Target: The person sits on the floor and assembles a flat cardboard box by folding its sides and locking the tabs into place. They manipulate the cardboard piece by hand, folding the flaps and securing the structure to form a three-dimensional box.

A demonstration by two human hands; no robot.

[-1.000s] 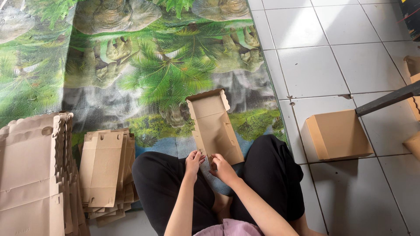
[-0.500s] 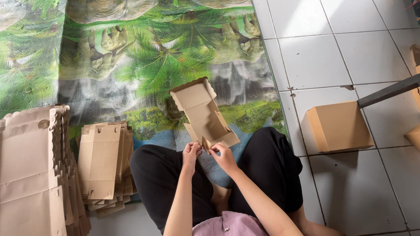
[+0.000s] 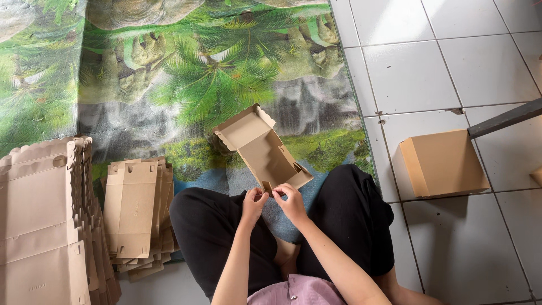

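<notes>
A half-folded brown cardboard box (image 3: 261, 148) lies tilted on the mat in front of my knees, open side up, its lid flap pointing up-left. My left hand (image 3: 253, 204) and my right hand (image 3: 292, 201) meet at the box's near end. Both pinch small flaps there, fingertips close together. I sit cross-legged in black trousers (image 3: 210, 226) with the box's near end between my knees.
Two stacks of flat cardboard blanks lie at my left: a large one (image 3: 42, 220) and a smaller one (image 3: 135, 209). A finished closed box (image 3: 443, 162) sits on the white tiles to the right, near a dark bar (image 3: 502, 118). A jungle-print mat (image 3: 169, 73) covers the floor ahead.
The box has turned and tilted so its lid flap now points up-left. Both hands have stayed at its near end, working the flaps there.
</notes>
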